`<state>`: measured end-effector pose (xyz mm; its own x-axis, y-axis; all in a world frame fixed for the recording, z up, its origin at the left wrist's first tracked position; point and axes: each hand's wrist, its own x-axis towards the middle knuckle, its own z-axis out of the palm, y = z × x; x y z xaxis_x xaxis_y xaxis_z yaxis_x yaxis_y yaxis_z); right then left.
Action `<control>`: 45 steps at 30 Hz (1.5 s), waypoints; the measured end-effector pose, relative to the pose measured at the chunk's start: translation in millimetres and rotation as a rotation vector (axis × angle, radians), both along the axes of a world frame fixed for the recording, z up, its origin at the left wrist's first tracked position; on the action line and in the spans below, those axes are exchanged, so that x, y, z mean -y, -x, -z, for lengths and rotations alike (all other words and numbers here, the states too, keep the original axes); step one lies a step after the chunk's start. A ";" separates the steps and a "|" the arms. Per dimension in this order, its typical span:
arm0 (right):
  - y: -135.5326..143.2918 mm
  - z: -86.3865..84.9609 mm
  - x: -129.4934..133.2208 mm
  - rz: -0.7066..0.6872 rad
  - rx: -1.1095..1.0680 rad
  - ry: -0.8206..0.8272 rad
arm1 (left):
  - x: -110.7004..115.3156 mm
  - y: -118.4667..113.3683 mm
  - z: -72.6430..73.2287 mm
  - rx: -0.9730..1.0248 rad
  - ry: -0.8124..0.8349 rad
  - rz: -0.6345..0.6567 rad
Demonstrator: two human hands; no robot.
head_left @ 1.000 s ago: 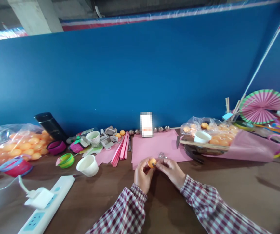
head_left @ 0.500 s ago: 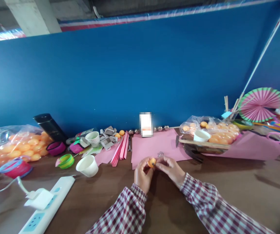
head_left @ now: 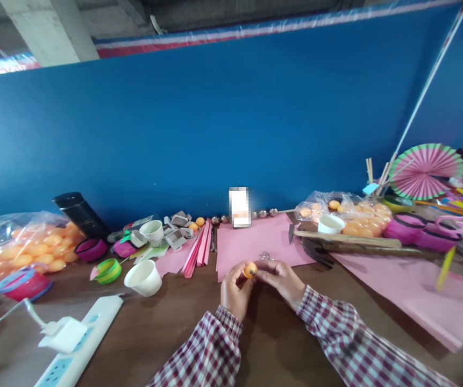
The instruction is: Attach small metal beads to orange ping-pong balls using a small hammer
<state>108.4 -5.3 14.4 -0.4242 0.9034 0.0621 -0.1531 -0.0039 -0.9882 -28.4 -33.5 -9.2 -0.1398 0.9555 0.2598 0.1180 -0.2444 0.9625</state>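
Near the middle of the brown table, my left hand [head_left: 234, 293] pinches an orange ball [head_left: 249, 270] between thumb and fingers. A small dark spot or piece shows on the ball's right side. My right hand [head_left: 283, 280] is closed at that side, its thumb and fingertips pressed together by the dark spot; what they hold, if anything, is too small to name. Just beyond my hands lies a pink paper sheet [head_left: 255, 239], with a little pile of small shiny pieces [head_left: 265, 256] on it.
At the left are a bag of orange balls [head_left: 37, 250], a white cup [head_left: 143, 278] and a power strip [head_left: 90, 336]. A hammer [head_left: 348, 239], another ball bag [head_left: 366, 219] and pink paper [head_left: 412, 293] lie at the right. A blue partition [head_left: 231, 118] stands behind.
The pink paper at the right now lies flatter and nearer the table's front, uncovering purple pouches. A yellow strip now shows above it. My hands keep nearly the same pose around the ball.
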 end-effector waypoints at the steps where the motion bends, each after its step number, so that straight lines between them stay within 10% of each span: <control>1: 0.1 0.2 0.1 0.005 0.003 0.003 | 0.4 -0.1 -0.4 -0.004 0.002 -0.006; 18: 2.7 1.1 1.9 0.053 -0.017 0.023 | 3.4 -0.1 3.1 -0.155 -0.062 -0.041; 30: 5.2 12.9 -1.8 0.100 -0.082 0.076 | -0.9 -1.9 6.8 0.115 0.054 0.020; 45: 10.1 10.8 3.7 0.275 0.136 -0.234 | 2.6 -3.1 -2.0 0.059 0.034 0.021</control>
<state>98.3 -9.0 3.6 -0.1865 0.9526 0.2402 0.0159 0.2474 -0.9688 -25.3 -36.0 -7.2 -0.1340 0.9666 0.2185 0.0560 -0.2128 0.9755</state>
